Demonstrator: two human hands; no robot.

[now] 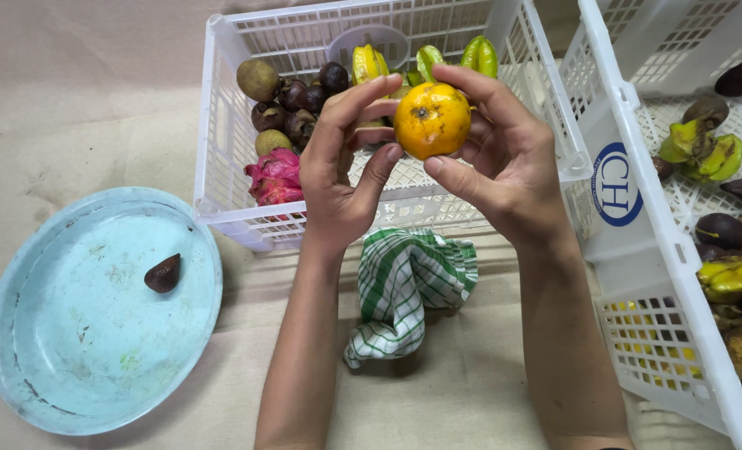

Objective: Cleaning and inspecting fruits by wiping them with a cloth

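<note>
Both hands clamp the orange [432, 120]: left hand [346, 167] and right hand [504, 158] pinch it by fingertips, above the checked cloth [408, 287]. Behind it, white crate [212, 125] with fruit. Blue tray [96, 333] sits at far left.

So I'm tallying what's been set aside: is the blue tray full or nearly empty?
Nearly empty. The round blue tray holds only one small dark brown pointed fruit; the rest shows bare, stained bottom.
</note>
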